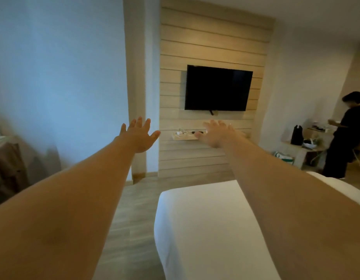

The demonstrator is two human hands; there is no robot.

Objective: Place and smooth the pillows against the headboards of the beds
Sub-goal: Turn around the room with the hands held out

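Left hand and right hand reach forward, spread, empty; bed below.

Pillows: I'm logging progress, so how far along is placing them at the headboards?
Done: nothing visible; no pillow or headboard is in view, only the foot of a white bed facing the TV. In hand: nothing; the left hand and right hand are outstretched, open and empty. Left: seemingly placing and smoothing.
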